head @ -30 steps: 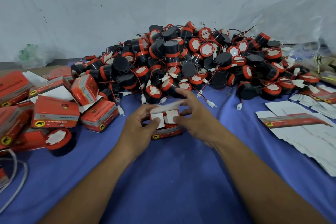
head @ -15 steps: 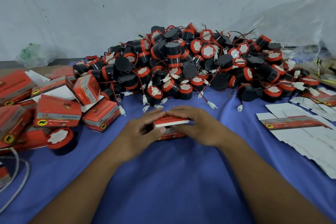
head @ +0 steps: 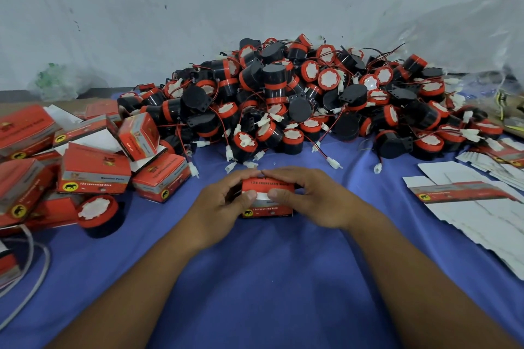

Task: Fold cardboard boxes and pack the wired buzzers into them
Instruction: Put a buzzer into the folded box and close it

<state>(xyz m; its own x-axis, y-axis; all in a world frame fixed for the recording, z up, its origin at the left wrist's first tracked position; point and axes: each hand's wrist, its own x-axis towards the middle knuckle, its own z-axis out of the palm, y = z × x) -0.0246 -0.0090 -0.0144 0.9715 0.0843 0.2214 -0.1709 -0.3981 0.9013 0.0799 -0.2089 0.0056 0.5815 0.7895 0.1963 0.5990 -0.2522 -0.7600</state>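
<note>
Blue cloth [head: 255,278] looks soft, and with left hand [head: 224,202] and right hand [head: 312,198] both clamped on the red box [head: 268,183] near the buzzer pile [head: 297,99], uneven thumb pressure could buckle its white flap [head: 262,196] or leave it untucked

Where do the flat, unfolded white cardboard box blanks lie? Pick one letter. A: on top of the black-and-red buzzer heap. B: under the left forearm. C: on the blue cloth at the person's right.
C: the flat white cardboard blanks lie spread on the blue cloth, right of the right hand gripping the small red cardboard box.
</note>
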